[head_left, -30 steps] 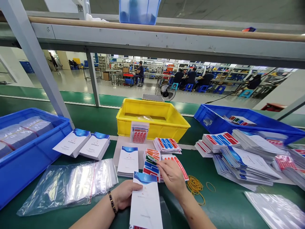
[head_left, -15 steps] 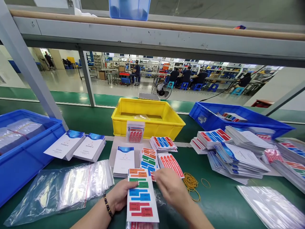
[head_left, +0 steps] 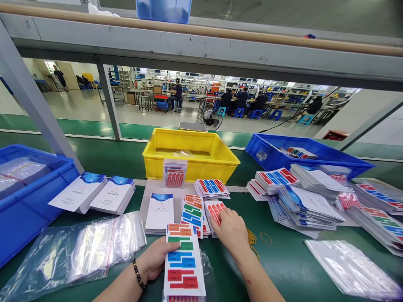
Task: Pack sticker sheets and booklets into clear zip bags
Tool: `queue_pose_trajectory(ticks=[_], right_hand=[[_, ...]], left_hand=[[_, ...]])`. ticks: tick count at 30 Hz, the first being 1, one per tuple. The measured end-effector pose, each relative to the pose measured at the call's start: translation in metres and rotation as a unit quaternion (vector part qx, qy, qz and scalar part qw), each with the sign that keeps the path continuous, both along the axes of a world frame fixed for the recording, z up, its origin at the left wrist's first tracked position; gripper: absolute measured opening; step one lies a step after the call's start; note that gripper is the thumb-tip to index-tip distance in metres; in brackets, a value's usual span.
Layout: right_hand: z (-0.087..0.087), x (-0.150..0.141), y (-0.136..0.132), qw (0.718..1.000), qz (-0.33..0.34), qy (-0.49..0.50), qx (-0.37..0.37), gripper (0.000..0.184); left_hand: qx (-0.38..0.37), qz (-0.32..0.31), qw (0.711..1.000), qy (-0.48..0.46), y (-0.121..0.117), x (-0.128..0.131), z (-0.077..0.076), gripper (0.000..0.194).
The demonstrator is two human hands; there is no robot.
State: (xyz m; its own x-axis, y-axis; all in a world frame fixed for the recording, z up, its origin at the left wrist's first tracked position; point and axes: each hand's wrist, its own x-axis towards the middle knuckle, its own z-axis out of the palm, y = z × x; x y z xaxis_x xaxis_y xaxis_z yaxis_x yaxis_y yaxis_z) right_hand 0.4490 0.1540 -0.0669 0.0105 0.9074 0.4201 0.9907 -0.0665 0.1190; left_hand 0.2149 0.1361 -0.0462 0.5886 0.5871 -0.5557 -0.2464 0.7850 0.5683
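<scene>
Glossy pale floor (head_left: 85,110), black fan (head_left: 209,121), blue stools (head_left: 276,115), distant workbenches (head_left: 201,97), grey post (head_left: 108,102), wooden rail (head_left: 201,31) above

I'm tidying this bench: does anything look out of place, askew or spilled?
Two small things. One loose rubber band lies apart from the bunch of rubber bands to its left. Farther right, the blue-and-white booklets sit askew, their edges fanned out unevenly. I see nothing spilled or damaged.

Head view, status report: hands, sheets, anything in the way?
Left hand holding multicoloured sheet. Right hand at red sheets. Rubber bands beside right wrist, not blocking the sheets.
</scene>
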Motion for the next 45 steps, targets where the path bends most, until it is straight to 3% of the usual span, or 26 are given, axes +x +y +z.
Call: queue_pose_trajectory(ticks=[15,17,20,23,25,27,30,32,38,45], right_hand=[[0.002,0.012,-0.003,0.996,0.052,0.077,0.006,0.043],[0.004,0.012,-0.005,0.995,0.042,0.086,0.003,0.041],[0.006,0.013,-0.01,0.995,0.041,0.086,-0.025,0.023],[0.007,0.016,-0.015,0.992,0.078,0.082,-0.05,0.034],[0.007,0.019,-0.015,0.989,0.102,0.102,-0.027,0.034],[0.01,0.019,-0.015,0.982,0.123,0.138,0.047,0.024],[0.02,0.006,-0.018,0.955,0.166,0.173,0.175,0.019],[0.025,-0.013,-0.024,0.939,0.213,0.175,0.205,0.017],[0.016,-0.079,-0.046,0.907,0.37,0.161,0.121,0.018],[0.001,-0.094,-0.054,0.885,0.432,0.156,0.077,0.02]], left_hand=[[0.006,0.005,1.0,-0.005,0.0,-0.001,-0.003,0.038],[0.006,0.011,1.0,-0.006,0.001,-0.001,-0.003,0.038],[-0.001,0.023,1.0,0.003,0.001,-0.001,-0.003,0.04],[-0.004,0.039,0.999,-0.001,0.002,0.0,-0.004,0.038],[-0.004,0.052,0.999,-0.008,0.002,0.0,-0.006,0.037],[-0.002,0.059,0.998,-0.013,0.003,0.001,-0.01,0.036],[-0.004,0.064,0.998,-0.011,0.003,0.003,-0.015,0.033],[-0.007,0.077,0.997,-0.015,0.002,0.005,-0.019,0.031],[0.004,0.117,0.992,-0.055,0.001,0.009,-0.027,0.04],[0.06,0.096,0.992,-0.059,-0.002,0.01,-0.021,0.041]])
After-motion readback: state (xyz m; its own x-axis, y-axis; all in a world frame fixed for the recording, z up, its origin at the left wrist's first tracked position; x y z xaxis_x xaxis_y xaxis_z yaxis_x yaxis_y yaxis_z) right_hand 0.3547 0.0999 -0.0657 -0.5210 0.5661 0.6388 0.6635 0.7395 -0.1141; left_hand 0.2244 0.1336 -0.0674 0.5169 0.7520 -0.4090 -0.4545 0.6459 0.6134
